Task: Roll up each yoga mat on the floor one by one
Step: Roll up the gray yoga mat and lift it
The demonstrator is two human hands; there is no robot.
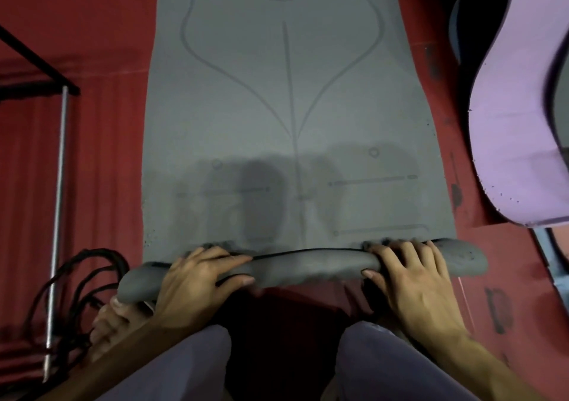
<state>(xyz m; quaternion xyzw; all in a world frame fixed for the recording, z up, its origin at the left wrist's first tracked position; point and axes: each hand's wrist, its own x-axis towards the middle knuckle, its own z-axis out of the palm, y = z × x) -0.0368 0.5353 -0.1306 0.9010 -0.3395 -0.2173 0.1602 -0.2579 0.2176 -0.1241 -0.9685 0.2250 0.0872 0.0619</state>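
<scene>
Head view: grey mat (295, 108) flat on the red floor (101, 154), its near end a thin roll (308, 266). Left hand (194, 280) and right hand (412, 280) clamp that roll, fingers curled over. Purple mat (517, 123) lies right of it.

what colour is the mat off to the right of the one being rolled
Light purple, with a darker edge, best seen in the head view; the mat being rolled is grey.
</scene>
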